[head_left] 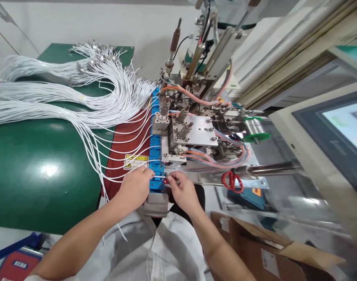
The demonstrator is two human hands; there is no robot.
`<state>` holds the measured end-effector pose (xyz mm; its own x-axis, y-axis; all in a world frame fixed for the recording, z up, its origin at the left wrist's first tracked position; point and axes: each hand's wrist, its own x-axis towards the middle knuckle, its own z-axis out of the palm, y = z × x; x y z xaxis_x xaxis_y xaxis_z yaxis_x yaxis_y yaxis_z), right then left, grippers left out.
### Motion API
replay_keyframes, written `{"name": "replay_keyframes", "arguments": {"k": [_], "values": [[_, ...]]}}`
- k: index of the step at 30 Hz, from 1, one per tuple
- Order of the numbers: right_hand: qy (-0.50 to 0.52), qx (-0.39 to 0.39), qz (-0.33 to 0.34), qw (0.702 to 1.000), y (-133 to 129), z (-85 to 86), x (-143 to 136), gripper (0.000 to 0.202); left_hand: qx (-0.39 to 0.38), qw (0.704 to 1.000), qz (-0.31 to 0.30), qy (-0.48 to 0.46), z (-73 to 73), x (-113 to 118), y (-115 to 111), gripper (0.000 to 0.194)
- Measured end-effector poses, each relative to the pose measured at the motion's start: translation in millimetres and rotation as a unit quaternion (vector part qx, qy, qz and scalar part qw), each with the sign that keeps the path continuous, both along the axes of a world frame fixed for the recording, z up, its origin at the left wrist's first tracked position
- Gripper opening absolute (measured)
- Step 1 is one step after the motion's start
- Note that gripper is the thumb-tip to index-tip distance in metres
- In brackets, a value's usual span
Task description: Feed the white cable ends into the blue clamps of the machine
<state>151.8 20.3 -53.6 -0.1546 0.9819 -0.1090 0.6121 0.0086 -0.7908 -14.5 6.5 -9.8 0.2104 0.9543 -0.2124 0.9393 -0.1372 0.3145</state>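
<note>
My left hand (137, 185) is closed in a pinch on a white cable (158, 176) at the near end of the blue clamp strip (157, 186). The cable lies across a blue block, and its tip reaches my right hand (182, 189). The right fingertips are pinched together at that tip, beside a small red light; fine detail there is too small to make out. Further along the strip, several other white cables (134, 141) run into the blue blocks, evenly spaced. Beyond them stands the metal machine (196, 130) with cylinders and orange and clear tubes.
Large bundles of white cables (64, 111) spread over the green table (29, 168). A spool of wire (254, 127) and red-handled scissors (232, 181) are at the right of the machine. A screen panel (342, 117) leans in from the right. Below it stands a cardboard box (254, 246).
</note>
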Motion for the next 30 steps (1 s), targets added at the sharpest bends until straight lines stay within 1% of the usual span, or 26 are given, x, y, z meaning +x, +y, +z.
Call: {"name": "replay_keyframes", "arguments": {"k": [6,13,18,21,25,30], "values": [[0.026,-0.024,-0.006,0.999,1,-3.9,0,0.016,0.004,0.997,0.007,0.073,2.9,7,-1,0.024],[0.054,-0.036,-0.024,0.998,1,-11.7,-2,0.016,-0.008,0.995,-0.009,0.099,7.5,11,0,0.024],[0.062,-0.037,0.022,0.997,6,-10.1,4,0.019,0.007,0.994,-0.016,0.104,3.1,8,1,0.023],[0.051,-0.012,0.029,0.998,9,-12.1,4,0.027,0.017,0.995,-0.025,0.092,1.2,6,0,0.023],[0.049,0.036,0.001,0.998,6,-20.9,-5,0.033,0.032,0.995,-0.039,0.092,1.0,5,-2,0.024],[0.079,0.035,-0.055,0.995,2,-33.6,-17,0.035,0.013,0.994,-0.043,0.098,3.1,8,-3,0.026]]}}
